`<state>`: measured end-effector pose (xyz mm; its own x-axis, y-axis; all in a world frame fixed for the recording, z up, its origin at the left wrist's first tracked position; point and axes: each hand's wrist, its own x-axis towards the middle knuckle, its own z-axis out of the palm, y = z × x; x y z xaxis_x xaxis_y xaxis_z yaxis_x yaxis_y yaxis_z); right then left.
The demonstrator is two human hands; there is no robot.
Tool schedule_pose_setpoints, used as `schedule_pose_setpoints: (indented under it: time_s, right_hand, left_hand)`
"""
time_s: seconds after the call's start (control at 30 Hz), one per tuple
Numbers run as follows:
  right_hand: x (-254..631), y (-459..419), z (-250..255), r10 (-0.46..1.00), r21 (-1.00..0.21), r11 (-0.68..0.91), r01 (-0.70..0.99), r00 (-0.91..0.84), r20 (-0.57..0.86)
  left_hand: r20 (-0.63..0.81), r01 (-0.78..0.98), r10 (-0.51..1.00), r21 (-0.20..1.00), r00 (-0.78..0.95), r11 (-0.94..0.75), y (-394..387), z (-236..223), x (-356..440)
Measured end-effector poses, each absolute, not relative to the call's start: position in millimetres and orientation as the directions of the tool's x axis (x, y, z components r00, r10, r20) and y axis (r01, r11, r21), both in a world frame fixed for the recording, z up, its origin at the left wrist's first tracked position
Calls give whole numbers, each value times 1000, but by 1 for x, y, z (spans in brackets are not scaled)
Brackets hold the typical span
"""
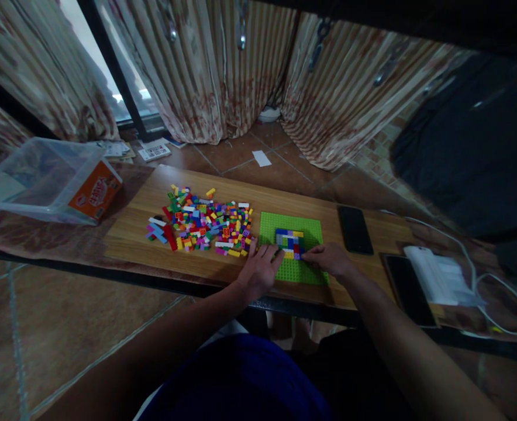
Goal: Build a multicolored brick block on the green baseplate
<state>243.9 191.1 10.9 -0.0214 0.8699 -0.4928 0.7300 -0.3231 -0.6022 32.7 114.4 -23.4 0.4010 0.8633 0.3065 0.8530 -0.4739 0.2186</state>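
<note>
A green studded baseplate [268, 220] lies on the wooden board, with a block of multicoloured toy bricks [290, 242] built up near its middle. My left hand [259, 270] rests over the plate's left edge, fingers apart and slightly bent, fingertips close to the block's near left corner. From the right, my right hand [330, 260] reaches in with thumb and forefinger pinched at the block's near right corner, where a small blue-purple brick shows at the fingertips. Left of the plate spreads a loose pile of small coloured bricks [210, 219].
At the far left stands a clear plastic bin [43, 181] with an orange label. Right of the plate lie a black phone [355, 230], a second dark device [410, 289] and a white object with cables [436, 275]. The wooden board [131, 231] is long and narrow.
</note>
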Motion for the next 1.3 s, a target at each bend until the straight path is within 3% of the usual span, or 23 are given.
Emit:
schedule_pose_setpoints:
  time_s: [0.37,0.63,0.77,0.97,1.3]
  right_hand:
    - [238,192,15,878,-568,-291,770,-21,-478]
    - [242,189,28,829,-658,-360,662,-96,-551]
    - [235,193,26,839,-579,-348,737,-30,-543]
    - [229,200,17,886,-387,-157,908,-44,-462]
    - [233,208,2,895,-378,-101,920,-82,-439]
  left_hand:
    - [323,852,857,211,402,-480,116,-28,32]
    - [266,854,878,245,397,-460,116,-23,32]
    - [253,855,884,254,392,-452,116,-21,32]
    - [257,855,881,244,398,-458,116,-22,32]
    - [290,851,863,216,413,-479,115,-27,31]
